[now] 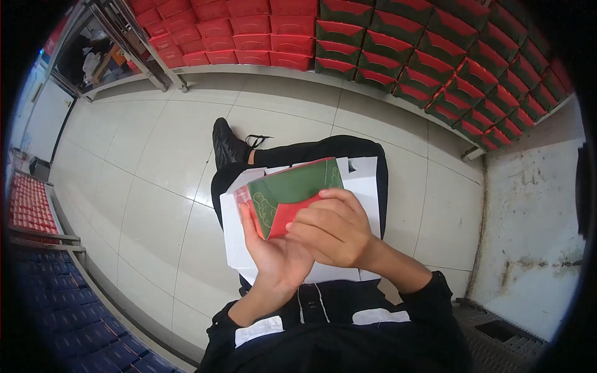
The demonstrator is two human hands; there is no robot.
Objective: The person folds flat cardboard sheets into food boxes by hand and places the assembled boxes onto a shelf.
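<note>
A green and red box [292, 183] with gold line drawings is held tilted above my lap. Its left end looks clear and shiny. My left hand [273, 255] supports it from below and the left, with fingers along its left end. Over its lower right part lies my right hand [336, 227], fingers bent and pressed on the red front. Beneath both hands, flat white cardboard [367, 180] with cut flaps rests across my legs.
Ahead, a long shelf [249, 68] carries stacked red boxes [292, 43] and green-red boxes [398, 62]. At the left stand racks of small red boxes [31, 202] and dark blue boxes [62, 304]. A stained wall [528, 248] is on the right.
</note>
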